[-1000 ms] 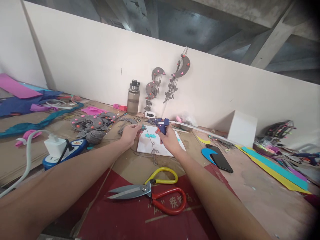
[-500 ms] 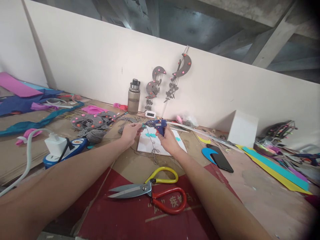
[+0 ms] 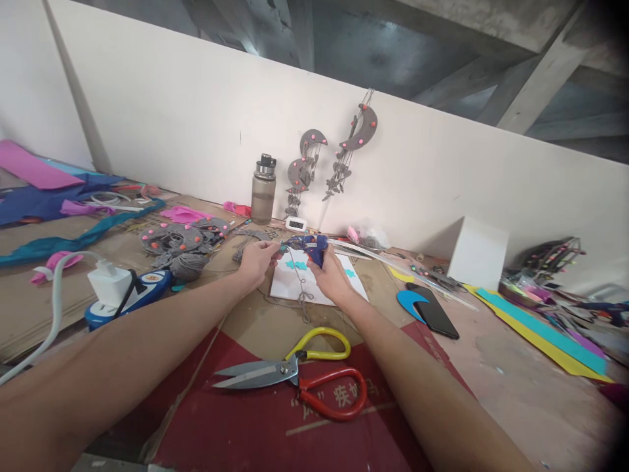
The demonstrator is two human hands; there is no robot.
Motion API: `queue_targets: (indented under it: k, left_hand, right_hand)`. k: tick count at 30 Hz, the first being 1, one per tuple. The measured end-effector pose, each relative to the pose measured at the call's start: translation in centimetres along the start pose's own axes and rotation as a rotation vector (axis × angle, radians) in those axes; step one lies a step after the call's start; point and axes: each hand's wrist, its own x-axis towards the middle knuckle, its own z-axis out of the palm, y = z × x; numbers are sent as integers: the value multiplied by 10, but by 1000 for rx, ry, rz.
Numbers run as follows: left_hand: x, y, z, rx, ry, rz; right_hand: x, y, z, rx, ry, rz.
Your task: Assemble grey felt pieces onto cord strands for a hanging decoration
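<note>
My right hand [image 3: 330, 276] grips a blue glue gun [image 3: 311, 246], its nozzle pointing left. My left hand [image 3: 256, 260] pinches a small teal piece [image 3: 282, 249] on a grey string [image 3: 299, 280], right at the nozzle tip. The string hangs down over a white sheet [image 3: 317, 284] that carries teal foam shapes [image 3: 295, 265]. Both hands hover just above the far edge of that sheet.
Yellow-and-red-handled scissors [image 3: 295, 373] lie near me on red cardboard. A power strip with a white charger [image 3: 122, 290] sits left, a black phone [image 3: 432, 311] and white box [image 3: 476, 254] right. A bottle [image 3: 263, 190], grey moon hangings [image 3: 339, 154] and foam scraps line the wall.
The glue gun has swung left and lower, bringing its nozzle up against the teal piece in my left hand. The left hand stayed nearly still.
</note>
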Motion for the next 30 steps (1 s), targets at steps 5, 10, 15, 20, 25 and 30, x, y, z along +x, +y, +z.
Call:
queue_targets:
  k: [5, 10, 15, 20, 25, 30]
  left_hand:
    - [1, -1, -1, 8, -3, 8]
    - [-1, 0, 0, 20, -6, 11]
    - [-2, 1, 0, 27, -2, 9]
    - [-3, 4, 1, 37, 15, -1]
    - [-4, 4, 1, 47, 15, 10]
    - [-3, 2, 1, 43, 11, 19]
  right_hand:
    - [0, -1, 0, -26, -3, -1]
    - [-1, -1, 0, -28, -1, -2]
    - [-1, 0, 0, -42, 2, 9]
    - [-1, 0, 0, -35, -5, 3]
    - [-1, 0, 0, -35, 2, 12]
    - [-1, 0, 0, -16, 8, 20]
